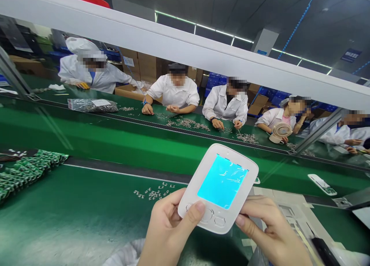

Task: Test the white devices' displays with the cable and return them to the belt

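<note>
A white handheld device with a lit cyan screen and buttons below it is held up in front of me, tilted to the right. My left hand grips its lower left corner, the thumb lying on the buttons. At the lower right edge, my right hand has its thumb and fingers closed on the device's side. Several small metal pieces lie on the green bench behind my left hand.
Green circuit boards are stacked at the left. A white tray and a black-handled tool lie at the right. Across the green conveyor, several co-workers sit by heaps of small parts. A small fan stands there.
</note>
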{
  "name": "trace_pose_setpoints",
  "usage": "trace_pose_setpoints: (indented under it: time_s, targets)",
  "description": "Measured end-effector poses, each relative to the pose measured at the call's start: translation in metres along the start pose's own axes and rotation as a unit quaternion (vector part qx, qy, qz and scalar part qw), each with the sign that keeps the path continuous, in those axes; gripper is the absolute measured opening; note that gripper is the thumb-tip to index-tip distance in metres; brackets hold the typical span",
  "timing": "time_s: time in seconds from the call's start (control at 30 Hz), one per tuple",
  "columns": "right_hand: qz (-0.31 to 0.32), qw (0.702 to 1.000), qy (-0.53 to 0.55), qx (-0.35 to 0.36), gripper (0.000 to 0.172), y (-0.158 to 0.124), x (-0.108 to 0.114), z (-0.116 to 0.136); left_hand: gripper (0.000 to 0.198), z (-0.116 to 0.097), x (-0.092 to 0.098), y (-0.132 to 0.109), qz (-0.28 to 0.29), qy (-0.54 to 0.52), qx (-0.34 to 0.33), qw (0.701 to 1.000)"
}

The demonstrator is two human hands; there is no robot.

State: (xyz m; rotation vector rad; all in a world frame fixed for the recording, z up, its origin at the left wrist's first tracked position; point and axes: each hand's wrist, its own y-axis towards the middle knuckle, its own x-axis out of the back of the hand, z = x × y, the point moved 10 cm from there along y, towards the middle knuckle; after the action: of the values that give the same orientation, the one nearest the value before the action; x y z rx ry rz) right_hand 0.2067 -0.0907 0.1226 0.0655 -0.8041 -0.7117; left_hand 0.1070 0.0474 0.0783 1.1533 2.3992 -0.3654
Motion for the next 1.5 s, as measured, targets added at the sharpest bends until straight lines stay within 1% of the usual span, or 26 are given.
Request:
trace_pose_setpoints:
  time_s: [0.27, 0.43, 0.5, 0.57, 0.7, 0.83, 0.93, 1.0, 1.1, 1.23, 1.27, 1.3, 1.33, 1.4, 1.43, 1.47, 1.5]
  targets:
    - [0.024, 1.0, -0.007, 0.004, 0.022, -0.001, -0.003, 0.001, 0.032, -0.002, 0.001, -0.001, 0.003, 0.007, 0.0, 1.0]
    - [0.094, 0.993, -0.054, 0.039, 0.025, 0.002, -0.011, 0.003, 0.031, -0.001, -0.001, 0.002, 0.046, 0.023, 0.009, 0.999]
    - [0.107, 0.991, -0.067, 0.055, 0.026, 0.003, -0.013, 0.005, 0.031, -0.001, 0.0, 0.002, 0.054, 0.027, 0.006, 0.998]
    - [0.095, 0.991, -0.07, 0.056, 0.026, 0.004, -0.011, 0.007, 0.031, -0.002, 0.001, 0.003, 0.055, 0.031, 0.002, 0.998]
    - [0.064, 0.996, -0.058, 0.022, 0.025, 0.004, -0.007, 0.005, 0.03, -0.001, 0.0, 0.004, 0.062, 0.035, -0.001, 0.997]
    - [0.113, 0.991, -0.066, 0.032, 0.026, 0.004, -0.016, 0.005, 0.029, 0.0, 0.0, 0.004, 0.063, 0.04, -0.004, 0.997]
    - [0.117, 0.99, -0.073, 0.022, 0.026, 0.005, -0.015, 0.004, 0.03, -0.001, 0.003, 0.006, 0.058, 0.043, -0.004, 0.997]
    - [0.123, 0.989, -0.078, 0.016, 0.027, 0.006, -0.017, 0.006, 0.03, -0.003, 0.005, 0.009, 0.061, 0.042, 0.004, 0.997]
    - [0.162, 0.981, -0.102, 0.026, 0.029, 0.009, -0.03, 0.013, 0.029, -0.003, 0.008, 0.019, 0.072, 0.034, 0.035, 0.996]
    - [0.18, 0.968, -0.177, 0.007, 0.035, 0.019, -0.039, 0.007, 0.028, 0.009, 0.009, 0.039, 0.081, 0.032, 0.08, 0.993]
    - [0.183, 0.963, -0.196, 0.009, 0.035, 0.02, -0.039, 0.006, 0.028, 0.012, 0.012, 0.045, 0.075, 0.033, 0.084, 0.993]
    - [0.187, 0.959, -0.211, 0.017, 0.035, 0.019, -0.038, 0.005, 0.027, 0.013, 0.018, 0.053, 0.056, 0.032, 0.079, 0.995]
    - [0.193, 0.955, -0.223, 0.029, 0.035, 0.017, -0.036, 0.006, 0.028, 0.01, 0.029, 0.061, 0.025, 0.031, 0.06, 0.997]
    - [0.201, 0.949, -0.234, 0.059, 0.036, 0.01, -0.029, 0.008, 0.033, -0.006, 0.063, 0.078, -0.071, 0.052, -0.015, 0.996]
    - [0.202, 0.948, -0.235, 0.073, 0.037, 0.005, -0.025, 0.01, 0.036, -0.017, 0.083, 0.085, -0.122, 0.099, -0.062, 0.986]
    - [0.201, 0.948, -0.233, 0.086, 0.039, 0.001, -0.021, 0.012, 0.04, -0.029, 0.102, 0.091, -0.17, 0.17, -0.104, 0.965]
    - [0.199, 0.948, -0.229, 0.099, 0.041, -0.004, -0.017, 0.014, 0.043, -0.039, 0.116, 0.097, -0.207, 0.273, -0.135, 0.93]
